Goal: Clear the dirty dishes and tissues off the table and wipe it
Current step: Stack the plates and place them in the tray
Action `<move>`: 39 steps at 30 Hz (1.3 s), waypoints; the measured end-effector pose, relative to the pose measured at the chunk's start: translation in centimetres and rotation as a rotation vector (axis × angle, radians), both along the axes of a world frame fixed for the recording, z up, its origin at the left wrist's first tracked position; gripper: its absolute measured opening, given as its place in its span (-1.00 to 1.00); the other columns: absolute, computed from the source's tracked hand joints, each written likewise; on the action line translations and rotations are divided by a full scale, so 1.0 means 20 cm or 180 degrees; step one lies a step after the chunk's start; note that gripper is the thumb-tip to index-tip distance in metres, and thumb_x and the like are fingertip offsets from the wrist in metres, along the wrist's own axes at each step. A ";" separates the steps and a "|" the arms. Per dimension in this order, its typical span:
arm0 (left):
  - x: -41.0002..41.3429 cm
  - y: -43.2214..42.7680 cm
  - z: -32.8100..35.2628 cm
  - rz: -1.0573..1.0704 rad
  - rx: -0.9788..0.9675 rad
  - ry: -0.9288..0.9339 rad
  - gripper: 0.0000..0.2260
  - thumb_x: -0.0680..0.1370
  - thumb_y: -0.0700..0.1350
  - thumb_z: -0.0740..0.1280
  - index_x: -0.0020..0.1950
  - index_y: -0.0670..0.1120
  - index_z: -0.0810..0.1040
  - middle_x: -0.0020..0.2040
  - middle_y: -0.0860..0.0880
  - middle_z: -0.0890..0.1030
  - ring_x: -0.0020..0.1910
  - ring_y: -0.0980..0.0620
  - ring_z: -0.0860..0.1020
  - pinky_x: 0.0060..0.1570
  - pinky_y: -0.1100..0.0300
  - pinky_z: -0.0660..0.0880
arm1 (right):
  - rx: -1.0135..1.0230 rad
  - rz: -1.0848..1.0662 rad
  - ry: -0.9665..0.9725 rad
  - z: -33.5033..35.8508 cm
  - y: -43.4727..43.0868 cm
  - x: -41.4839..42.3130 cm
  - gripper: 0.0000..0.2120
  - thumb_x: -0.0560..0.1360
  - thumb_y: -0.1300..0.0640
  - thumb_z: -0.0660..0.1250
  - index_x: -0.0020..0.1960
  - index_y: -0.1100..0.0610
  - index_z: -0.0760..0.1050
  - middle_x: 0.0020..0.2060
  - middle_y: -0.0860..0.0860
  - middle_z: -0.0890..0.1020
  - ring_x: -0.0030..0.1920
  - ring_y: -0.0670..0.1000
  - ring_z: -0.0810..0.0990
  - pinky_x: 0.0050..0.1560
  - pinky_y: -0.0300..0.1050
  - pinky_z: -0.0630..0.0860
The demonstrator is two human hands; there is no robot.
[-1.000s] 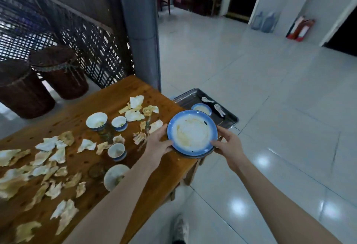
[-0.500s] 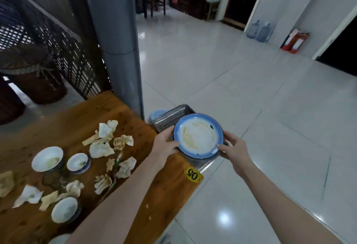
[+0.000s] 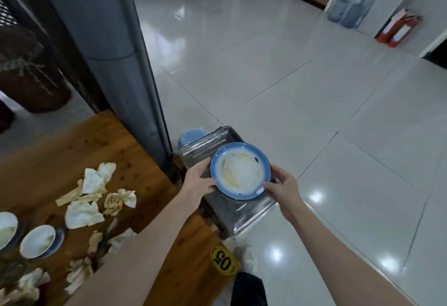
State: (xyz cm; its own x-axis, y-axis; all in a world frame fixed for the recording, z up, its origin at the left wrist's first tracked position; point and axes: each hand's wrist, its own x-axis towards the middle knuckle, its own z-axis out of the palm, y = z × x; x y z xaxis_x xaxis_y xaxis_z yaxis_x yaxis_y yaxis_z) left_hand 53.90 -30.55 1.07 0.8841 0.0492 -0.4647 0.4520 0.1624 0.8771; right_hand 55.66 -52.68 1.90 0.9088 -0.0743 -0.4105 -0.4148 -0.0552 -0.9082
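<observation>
The round, glazed ceramic plate with a blue rim, its centre smeared with yellowish residue, has left the wooden worktop and is now held level above the rectangular stainless-steel tray. The left hand and right hand grip opposite edges, fingers curled round the rim. Crumpled, stained tissues and small white bowls remain uncleared.

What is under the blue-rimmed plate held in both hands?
A metal tray is below the plate; its near and far walls show. What lies in the tray beneath the plate is covered.
</observation>
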 end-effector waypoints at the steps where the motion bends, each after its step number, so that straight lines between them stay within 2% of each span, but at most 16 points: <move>1: 0.03 -0.01 -0.04 0.0031 0.0035 0.0072 -0.43 0.45 -0.50 0.32 0.05 0.22 0.52 -0.15 0.34 0.64 -0.14 0.29 0.60 -0.31 0.35 0.52 | 0.0007 0.0030 0.0063 -0.04 -0.01 0.06 -0.42 0.36 0.53 0.31 0.32 0.16 0.47 0.19 0.10 0.59 0.18 0.18 0.55 0.03 0.12 0.60; 5: 0.18 -0.06 -0.21 0.0254 0.0006 0.0274 -0.41 0.45 -0.52 0.28 0.05 0.21 0.50 -0.17 0.38 0.63 -0.20 0.39 0.59 -0.35 0.39 0.50 | -0.0001 0.0210 0.0249 -0.21 -0.02 0.30 -0.41 0.32 0.54 0.30 0.31 0.19 0.47 0.20 0.11 0.58 0.16 0.18 0.56 -0.23 -0.10 0.56; 9: 0.33 -0.12 -0.37 0.0645 -0.0024 0.0530 -0.41 0.42 -0.53 0.28 0.14 0.16 0.53 -0.08 0.27 0.66 -0.15 0.34 0.61 -0.30 0.33 0.54 | -0.0036 0.0405 0.0509 -0.36 -0.04 0.56 -0.57 0.32 0.48 0.36 0.08 0.08 0.57 0.00 0.01 0.66 -0.11 0.05 0.58 -0.44 -0.26 0.47; 12: 0.45 -0.16 -0.50 0.0851 -0.0064 0.0735 -0.43 0.42 -0.52 0.32 0.11 0.16 0.52 -0.12 0.30 0.66 -0.16 0.34 0.62 -0.32 0.33 0.54 | -0.0041 0.0494 0.0722 -0.48 -0.06 0.72 -0.58 0.32 0.48 0.37 -0.11 -0.06 0.58 -0.21 -0.17 0.68 -0.20 -0.09 0.62 -0.41 -0.30 0.48; 15: 0.57 -0.19 -0.61 0.0955 -0.0099 0.0884 -0.42 0.42 -0.52 0.32 0.07 0.19 0.51 -0.14 0.33 0.66 -0.14 0.31 0.62 -0.31 0.33 0.53 | -0.0079 0.0676 0.0931 -0.63 -0.09 0.85 -0.60 0.32 0.45 0.40 -0.21 -0.08 0.61 -0.26 -0.20 0.67 -0.26 -0.17 0.63 -0.36 -0.29 0.51; 18: 0.66 -0.22 -0.74 0.1036 -0.0189 0.1035 -0.41 0.43 -0.53 0.30 0.14 0.16 0.51 -0.04 0.21 0.66 -0.02 0.19 0.61 -0.24 0.27 0.56 | -0.0181 0.0745 0.1125 -0.78 -0.12 0.96 -0.63 0.35 0.43 0.37 -0.17 -0.07 0.59 -0.23 -0.21 0.66 -0.17 -0.10 0.61 -0.26 -0.21 0.53; 20: 0.71 -0.23 -0.85 0.1076 -0.0249 0.1136 -0.42 0.45 -0.54 0.26 0.15 0.13 0.52 -0.02 0.18 0.66 -0.01 0.18 0.62 -0.21 0.27 0.57 | -0.0270 0.0782 0.1150 -0.88 -0.12 1.02 -0.61 0.37 0.44 0.35 -0.13 -0.07 0.54 -0.19 -0.18 0.64 -0.20 -0.11 0.58 -0.33 -0.31 0.48; 22: 0.74 -0.25 -0.94 0.1126 -0.0271 0.1226 -0.44 0.46 -0.54 0.25 0.12 0.13 0.53 -0.06 0.20 0.67 -0.04 0.20 0.63 -0.20 0.28 0.57 | -0.0355 0.0842 0.1162 -0.97 -0.12 1.08 -0.59 0.38 0.45 0.35 -0.11 -0.09 0.50 -0.14 -0.15 0.61 -0.24 -0.19 0.61 -0.38 -0.42 0.46; 25: 0.79 -0.26 -1.08 0.1208 -0.0240 0.1344 -0.41 0.44 -0.55 0.29 0.25 0.06 0.53 0.02 0.14 0.66 0.06 0.11 0.61 -0.07 0.20 0.61 | -0.0348 0.0965 0.1241 -1.12 -0.12 1.16 -0.60 0.38 0.46 0.36 -0.08 -0.05 0.49 -0.09 -0.11 0.58 -0.24 -0.35 0.59 -0.34 -0.48 0.46; 28: 0.83 -0.27 -1.19 0.1211 -0.0160 0.1378 -0.38 0.41 -0.55 0.32 0.37 -0.06 0.49 0.16 0.03 0.63 0.16 0.00 0.59 0.04 0.09 0.61 | -0.0325 0.1046 0.1356 -1.24 -0.11 1.23 -0.64 0.41 0.43 0.36 0.02 0.01 0.48 0.02 0.00 0.57 -0.11 -0.23 0.61 -0.31 -0.45 0.49; 31: 0.86 -0.27 -1.30 0.1193 -0.0152 0.1445 -0.38 0.42 -0.54 0.32 0.40 -0.06 0.45 0.16 0.08 0.61 0.23 0.02 0.55 0.17 -0.01 0.55 | -0.0287 0.1072 0.1479 -1.37 -0.10 1.27 -0.60 0.42 0.42 0.35 0.17 0.09 0.45 0.09 0.05 0.57 0.01 -0.10 0.59 -0.26 -0.40 0.51; 35: 0.89 -0.26 -1.42 0.1175 -0.0120 0.1524 -0.38 0.43 -0.56 0.28 0.41 -0.09 0.43 0.16 0.10 0.60 0.27 0.02 0.52 0.23 0.02 0.51 | -0.0308 0.1076 0.1575 -1.49 -0.09 1.30 -0.56 0.42 0.44 0.34 0.24 0.12 0.44 0.09 0.04 0.59 -0.01 -0.13 0.59 -0.19 -0.38 0.52; 39: 0.91 -0.27 -1.50 0.1238 -0.0079 0.1692 -0.32 0.44 -0.54 0.30 0.50 -0.11 0.31 0.36 0.01 0.49 0.35 0.04 0.44 0.29 0.01 0.46 | -0.0363 0.1106 0.1632 -1.58 -0.09 1.30 -0.54 0.42 0.42 0.35 0.28 0.16 0.44 0.02 -0.10 0.58 0.01 -0.13 0.58 -0.07 -0.32 0.48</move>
State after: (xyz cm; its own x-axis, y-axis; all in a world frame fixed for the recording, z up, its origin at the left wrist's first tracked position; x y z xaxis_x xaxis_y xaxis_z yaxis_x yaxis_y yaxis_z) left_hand 72.17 -35.90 -28.86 0.4538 0.3024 -0.8382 0.7268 0.4186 0.5445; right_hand 81.73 -54.54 -29.66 0.5776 0.1210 -0.8073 -0.7363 -0.3499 -0.5792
